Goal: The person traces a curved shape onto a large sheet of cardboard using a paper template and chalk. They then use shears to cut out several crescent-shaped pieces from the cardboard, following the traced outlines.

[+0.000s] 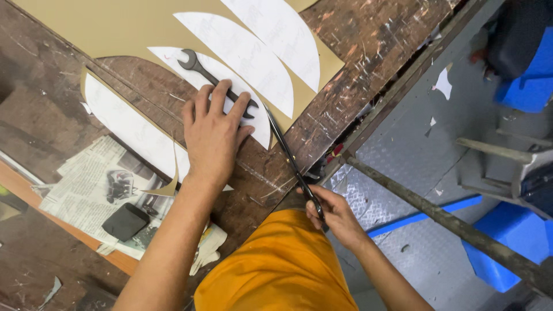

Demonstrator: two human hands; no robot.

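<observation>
Left hand (213,135): pressed flat on white template (230,86) over tan card sheet (115,26), fingers (203,98) touching black spanner (216,82). Right hand (334,216): below the spanner at tabletop (368,34) edge, gripping long scissors (291,158). Newspaper (98,184): left of spanner.

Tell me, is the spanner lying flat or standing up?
Lying flat. The spanner rests lengthwise on the white paper template, and the left hand presses its fingers over its handle.

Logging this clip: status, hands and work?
Left hand flat on wrench and white template. Right hand grips scissors, blades at tan card edge. Nothing blocking.
</observation>
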